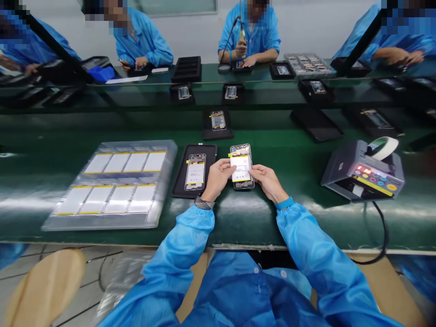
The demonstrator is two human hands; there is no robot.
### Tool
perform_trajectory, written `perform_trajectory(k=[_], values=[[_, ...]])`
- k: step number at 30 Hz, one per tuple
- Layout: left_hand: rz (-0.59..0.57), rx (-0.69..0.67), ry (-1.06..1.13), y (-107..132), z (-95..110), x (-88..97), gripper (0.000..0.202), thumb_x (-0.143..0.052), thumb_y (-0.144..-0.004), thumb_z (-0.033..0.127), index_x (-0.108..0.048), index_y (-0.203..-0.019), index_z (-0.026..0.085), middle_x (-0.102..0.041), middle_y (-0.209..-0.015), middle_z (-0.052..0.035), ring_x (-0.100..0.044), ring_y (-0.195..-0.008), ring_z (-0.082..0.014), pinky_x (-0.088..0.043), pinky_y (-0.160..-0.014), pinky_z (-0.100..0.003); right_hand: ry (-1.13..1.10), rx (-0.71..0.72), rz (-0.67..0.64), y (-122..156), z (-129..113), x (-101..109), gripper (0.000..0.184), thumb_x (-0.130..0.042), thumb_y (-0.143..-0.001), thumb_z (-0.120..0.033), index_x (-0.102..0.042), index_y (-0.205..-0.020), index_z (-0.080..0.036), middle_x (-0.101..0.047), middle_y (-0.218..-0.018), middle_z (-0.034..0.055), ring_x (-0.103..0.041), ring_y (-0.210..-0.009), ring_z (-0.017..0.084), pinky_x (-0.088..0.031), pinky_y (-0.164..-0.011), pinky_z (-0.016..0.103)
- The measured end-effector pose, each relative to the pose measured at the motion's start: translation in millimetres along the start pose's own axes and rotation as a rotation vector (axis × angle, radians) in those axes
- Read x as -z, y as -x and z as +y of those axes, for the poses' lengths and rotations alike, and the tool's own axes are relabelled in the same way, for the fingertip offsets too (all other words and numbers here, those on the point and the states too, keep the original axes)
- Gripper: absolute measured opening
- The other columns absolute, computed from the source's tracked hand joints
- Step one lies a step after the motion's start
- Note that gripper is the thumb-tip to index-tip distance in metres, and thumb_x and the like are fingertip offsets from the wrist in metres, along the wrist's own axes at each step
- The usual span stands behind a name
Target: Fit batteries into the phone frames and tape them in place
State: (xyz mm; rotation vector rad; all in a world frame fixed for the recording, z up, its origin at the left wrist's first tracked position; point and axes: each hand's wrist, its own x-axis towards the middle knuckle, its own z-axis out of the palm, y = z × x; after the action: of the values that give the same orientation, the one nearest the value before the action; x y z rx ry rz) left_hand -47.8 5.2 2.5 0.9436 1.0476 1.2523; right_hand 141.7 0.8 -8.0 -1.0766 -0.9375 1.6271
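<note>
Head view shows the left hand (218, 178) and the right hand (269, 180) with fingers closed on the two long edges of an open phone (241, 166), which rests on the green bench (293, 213) just right of a black tray (180, 181) holding another. It looks light, thin, stiff and fragile. A white, yellow-edged battery fills its middle below bare circuitry, so the rim seems the safest hold.

single head-worn view, looking forward and down over the near edge of the green counter (279, 227), close above it, facing co-workers opposite.
</note>
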Motion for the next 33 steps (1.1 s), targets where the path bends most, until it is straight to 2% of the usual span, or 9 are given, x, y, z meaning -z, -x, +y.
perform_trajectory(k=[5, 10, 13, 16, 19, 23, 25, 28, 33], values=[[0.033, -0.077, -0.085, 4.2, 1.5, -1.8, 0.05, -0.088, -0.069, 0.037, -0.062, -0.106, 0.017, -0.077, -0.088, -0.0066, -0.072, -0.078, -0.0209, -0.058, -0.075, -0.034, -0.053, -0.009, -0.031, 1.6, 2.5, -5.5, 0.049, -0.099, -0.056, -0.046, -0.069, -0.085, -0.02, -0.077, -0.079, 0.0039, -0.073, -0.072, 0.02, -0.059, -0.074, 0.032], [0.175, -0.396, -0.551, 13.0, 7.9, -4.1, 0.023, -0.077, -0.082, 0.024, -0.071, -0.103, 0.019, -0.069, -0.099, -0.0059, -0.06, -0.075, -0.0135, -0.044, -0.059, -0.024, -0.116, -0.008, -0.054, 4.5, 1.9, -8.7, 0.049, -0.101, -0.054, -0.041, -0.069, -0.085, -0.02, -0.078, -0.083, 0.0042, -0.073, -0.074, 0.021, -0.058, -0.074, 0.032], [0.194, -0.497, -0.616, 15.5, 8.9, -5.7, 0.023, -0.077, -0.082, 0.022, -0.071, -0.104, 0.02, -0.063, -0.107, -0.0063, -0.058, -0.079, -0.0128, -0.045, -0.061, -0.024, -0.138, 0.001, -0.058, 6.7, 0.4, -9.4, 0.047, -0.1, -0.057, -0.041, -0.069, -0.086, -0.02, -0.078, -0.085, 0.0042, -0.073, -0.075, 0.02, -0.059, -0.075, 0.031], [0.173, -0.438, -0.48, 13.5, 6.6, -6.1, 0.037, -0.079, -0.08, 0.023, -0.063, -0.113, 0.02, -0.065, -0.109, -0.0068, -0.062, -0.083, -0.0134, -0.048, -0.065, -0.023, -0.144, 0.005, -0.064, 8.6, -1.6, -9.9, 0.047, -0.099, -0.059, -0.042, -0.069, -0.088, -0.02, -0.078, -0.086, 0.0038, -0.074, -0.075, 0.02, -0.059, -0.075, 0.031], [0.097, -0.296, -0.283, 8.5, 3.5, -3.6, 0.055, -0.085, -0.075, 0.028, -0.056, -0.121, 0.019, -0.071, -0.101, -0.0057, -0.065, -0.081, -0.0146, -0.051, -0.068, -0.025, -0.131, 0.003, -0.07, 9.9, -3.7, -9.7, 0.047, -0.098, -0.061, -0.042, -0.068, -0.089, -0.02, -0.078, -0.087, 0.0044, -0.074, -0.076, 0.02, -0.059, -0.074, 0.031], [-0.077, -0.1, -0.125, 4.0, -0.1, -0.3, 0.047, -0.087, -0.074, 0.041, -0.063, -0.105, 0.015, -0.073, -0.085, -0.0044, -0.068, -0.076, -0.0173, -0.056, -0.075, -0.031, -0.059, 0.051, -0.048, 9.4, -5.7, -9.8, 0.051, -0.094, -0.065, -0.048, -0.067, -0.099, -0.02, -0.078, -0.088, 0.0043, -0.074, -0.078, 0.021, -0.06, -0.075, 0.033], [-0.102, -0.074, -0.114, 4.9, -1.7, -1.9, 0.045, -0.088, -0.072, 0.041, -0.065, -0.099, 0.015, -0.074, -0.084, -0.0045, -0.069, -0.077, -0.0175, -0.056, -0.075, -0.031, -0.008, 0.111, 0.016, 8.1, -5.5, -10.9, 0.054, -0.089, -0.07, -0.056, -0.067, -0.105, -0.021, -0.077, -0.085, 0.0032, -0.073, -0.074, 0.021, -0.06, -0.071, 0.033], [-0.144, -0.058, -0.105, 9.6, -3.0, -8.7, 0.045, -0.092, -0.069, 0.04, -0.064, -0.096, 0.016, -0.074, -0.086, -0.0044, -0.069, -0.077, -0.0167, -0.056, -0.073, -0.029, 0.036, 0.19, 0.128, 6.9, -4.0, -13.4, 0.054, -0.081, -0.074, -0.067, -0.065, -0.099, -0.021, -0.075, -0.078, 0.002, -0.07, -0.066, 0.02, -0.058, -0.06, 0.032], [-0.154, -0.005, -0.067, 18.3, -1.6, -22.4, 0.045, -0.088, -0.073, 0.048, -0.059, -0.087, 0.017, -0.073, -0.082, -0.0024, -0.067, -0.071, -0.0145, -0.055, -0.068, -0.026, 0.071, 0.238, 0.146, 11.5, -1.8, -16.1, 0.052, -0.078, -0.078, -0.066, -0.065, -0.101, -0.021, -0.072, -0.072, 0.001, -0.064, -0.055, 0.018, -0.051, -0.05, 0.029]])
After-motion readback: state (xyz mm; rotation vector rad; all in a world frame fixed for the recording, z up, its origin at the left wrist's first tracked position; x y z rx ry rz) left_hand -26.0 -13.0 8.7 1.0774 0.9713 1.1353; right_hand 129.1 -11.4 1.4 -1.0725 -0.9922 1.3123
